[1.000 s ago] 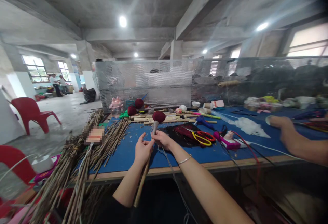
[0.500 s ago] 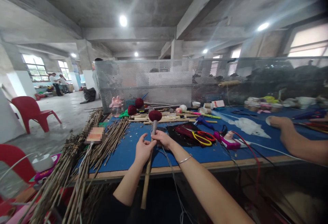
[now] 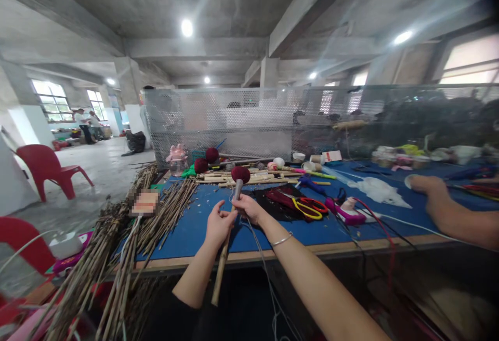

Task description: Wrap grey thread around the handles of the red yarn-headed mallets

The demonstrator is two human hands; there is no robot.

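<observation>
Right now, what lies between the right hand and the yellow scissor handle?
The head view shows dark red cloth on black cloth, crossed by scissor blades, between the right hand and yellow handle.

Stick point(image 3: 220, 277) partly hidden; co-worker's arm point(image 3: 454, 216) cropped by right edge.

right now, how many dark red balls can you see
3: one ball atop the held stick; a second ball and third ball side by side, farther back and left. Others may be hidden.
</observation>
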